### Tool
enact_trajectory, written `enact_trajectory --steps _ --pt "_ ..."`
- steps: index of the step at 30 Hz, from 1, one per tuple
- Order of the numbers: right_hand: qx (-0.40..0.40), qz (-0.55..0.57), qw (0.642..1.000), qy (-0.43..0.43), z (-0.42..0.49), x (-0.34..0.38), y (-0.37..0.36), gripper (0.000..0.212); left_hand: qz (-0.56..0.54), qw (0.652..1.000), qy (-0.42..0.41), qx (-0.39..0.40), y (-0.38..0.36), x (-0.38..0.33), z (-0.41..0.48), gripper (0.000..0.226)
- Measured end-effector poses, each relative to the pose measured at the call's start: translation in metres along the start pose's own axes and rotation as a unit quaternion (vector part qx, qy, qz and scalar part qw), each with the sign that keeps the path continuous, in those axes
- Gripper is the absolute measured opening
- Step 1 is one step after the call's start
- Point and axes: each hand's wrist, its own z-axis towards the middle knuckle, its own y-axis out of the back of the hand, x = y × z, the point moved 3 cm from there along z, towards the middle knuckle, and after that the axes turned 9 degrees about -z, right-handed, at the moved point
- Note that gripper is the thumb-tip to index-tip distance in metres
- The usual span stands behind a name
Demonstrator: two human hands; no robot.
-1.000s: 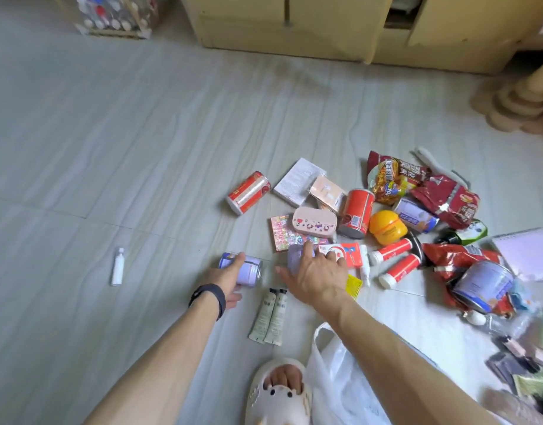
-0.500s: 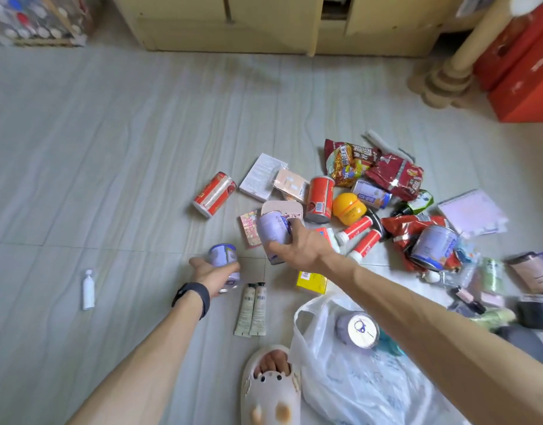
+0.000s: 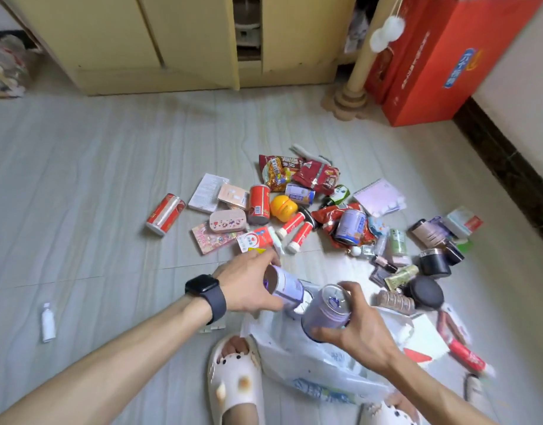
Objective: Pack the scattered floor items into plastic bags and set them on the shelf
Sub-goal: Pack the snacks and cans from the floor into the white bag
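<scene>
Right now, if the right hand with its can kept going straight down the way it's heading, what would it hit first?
Most likely the white plastic bag lying open right below the right hand and its purple can. Another can's silver top shows in the bag's mouth, so it may land beside or against that; depth is unclear.

Floor [image 3: 80, 167]: pale grey tile with a faint wavy grain, thin grout lines crossing it. Even, soft light; no hard shadows.

Far side: pale yellow cabinet [image 3: 117, 41] with flat doors, one narrow gap between doors left open (interior dim, contents not legible). Scuffs along its lower edge.

Right of cabinet: a beige post [image 3: 363, 56] on a stepped round base, two white pompoms [image 3: 386, 32] hanging beside it. A large red box [image 3: 432, 65] stands just beside the post, leaning toward the wall.

Right edge: white wall [image 3: 521, 72] with a dark skirting board [image 3: 506, 167].
</scene>
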Motion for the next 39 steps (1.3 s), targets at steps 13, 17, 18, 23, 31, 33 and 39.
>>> enact_trajectory --steps 13,17,18,23,31,33,39 --pt "-0.01 -0.113 0.994 0.001 0.013 -0.092 -0.066 0.064 0.144 0.989 0.02 0.039 -0.147 -0.009 0.007 0.061" --pt "0.044 -0.112 0.992 0.031 0.026 -0.101 -0.091 0.078 0.151 0.987 0.02 0.042 -0.165 0.002 0.012 0.058" --pt "0.051 -0.116 0.991 0.036 0.027 -0.104 -0.096 0.079 0.15 0.988 0.015 0.043 -0.168 0.004 0.012 0.06" --pt "0.021 -0.14 0.989 0.053 0.022 -0.106 -0.098 0.085 0.17 0.985 -0.022 0.028 -0.171 0.012 0.009 0.075" --pt "0.049 -0.315 0.947 -0.032 -0.001 -0.119 -0.102 0.127 0.265 0.962 -0.029 0.053 -0.194 0.038 -0.022 0.142" --pt "0.044 -0.315 0.947 -0.045 -0.005 -0.124 -0.1 0.124 0.276 0.959 -0.032 0.056 -0.193 0.041 -0.026 0.14" --pt "0.053 -0.288 0.954 0.063 0.003 -0.102 -0.068 0.113 0.201 0.972 -0.118 0.018 -0.155 0.023 -0.02 0.095"
